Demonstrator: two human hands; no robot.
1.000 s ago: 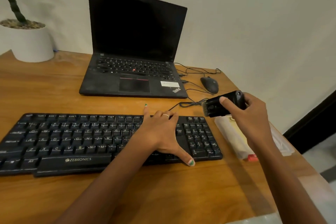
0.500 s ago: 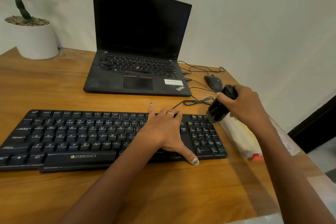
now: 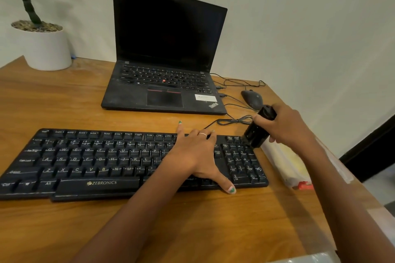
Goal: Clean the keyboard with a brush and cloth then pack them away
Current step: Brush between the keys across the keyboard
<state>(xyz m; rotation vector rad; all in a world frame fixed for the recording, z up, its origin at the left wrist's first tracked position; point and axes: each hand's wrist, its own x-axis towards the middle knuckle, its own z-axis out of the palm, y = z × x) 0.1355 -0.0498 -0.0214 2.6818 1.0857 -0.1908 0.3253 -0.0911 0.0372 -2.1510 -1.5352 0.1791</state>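
Over the keyboard's (image 3: 96, 162) right edge, my right hand (image 3: 288, 128) grips the brush (image 3: 259, 129), bristles touching the corner keys; my left hand (image 3: 196, 153) lies flat, fingers spread, beside it.

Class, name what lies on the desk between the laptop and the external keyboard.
In the head view, bare wood, except a looped black cable at the right end, between laptop and keyboard.
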